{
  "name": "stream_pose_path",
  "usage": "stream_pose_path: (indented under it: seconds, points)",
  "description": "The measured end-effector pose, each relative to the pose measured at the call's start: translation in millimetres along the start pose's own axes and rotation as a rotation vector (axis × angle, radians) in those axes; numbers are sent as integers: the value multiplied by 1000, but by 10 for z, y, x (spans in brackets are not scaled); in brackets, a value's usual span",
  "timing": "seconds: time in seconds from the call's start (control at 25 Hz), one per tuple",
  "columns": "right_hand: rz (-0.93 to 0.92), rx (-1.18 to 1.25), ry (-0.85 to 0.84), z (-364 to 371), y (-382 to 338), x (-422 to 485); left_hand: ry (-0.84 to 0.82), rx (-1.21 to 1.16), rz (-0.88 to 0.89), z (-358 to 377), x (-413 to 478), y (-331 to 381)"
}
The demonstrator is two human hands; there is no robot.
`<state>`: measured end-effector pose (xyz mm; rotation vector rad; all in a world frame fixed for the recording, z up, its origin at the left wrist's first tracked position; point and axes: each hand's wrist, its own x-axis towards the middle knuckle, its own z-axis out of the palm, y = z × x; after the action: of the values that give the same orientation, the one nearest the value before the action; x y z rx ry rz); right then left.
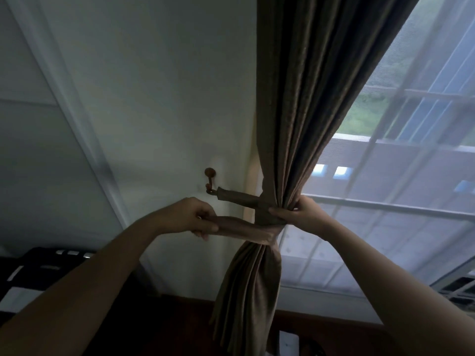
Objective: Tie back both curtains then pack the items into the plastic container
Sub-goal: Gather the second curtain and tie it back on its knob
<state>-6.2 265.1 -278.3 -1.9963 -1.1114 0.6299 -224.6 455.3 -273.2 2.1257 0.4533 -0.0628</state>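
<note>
1. Brown, heavy-woven curtain hangs in deep vertical folds beside a pale, smooth painted wall, pinched in at its waist and flaring below.
2. Behind it, a sheer white net veils a barred window.
3. A flat tieback of matching cloth wraps the gathered folds; one end hangs from a small round-headed hook on the wall.
4. The left hand holds the band's free end in a closed grip.
5. The right hand has its grip curled round the bunched curtain at the band.
</note>
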Motion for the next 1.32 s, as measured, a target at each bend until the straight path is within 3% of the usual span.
stream_pose_path:
  seconds: [0.12,0.28,0.44,0.56,0.96,1.32]
  points:
    - [2,3,47,49,-29,-16,132,-369,-9,-10,101,-259]
    - [27,21,140,179,-61,-28,634,-848,-88,316,526,-417]
    - [73,31,205,270,-73,-24,1026,-927,-180,566,883,-287]
    - [90,18,257,322,-92,-10,1203,-635,-157,548,968,-222]
    - [109,-56,313,424,-199,30,1295,-349,-193,341,1001,-296]
    - [89,-70,340,505,-156,55,1116,37,1,374,964,-563]
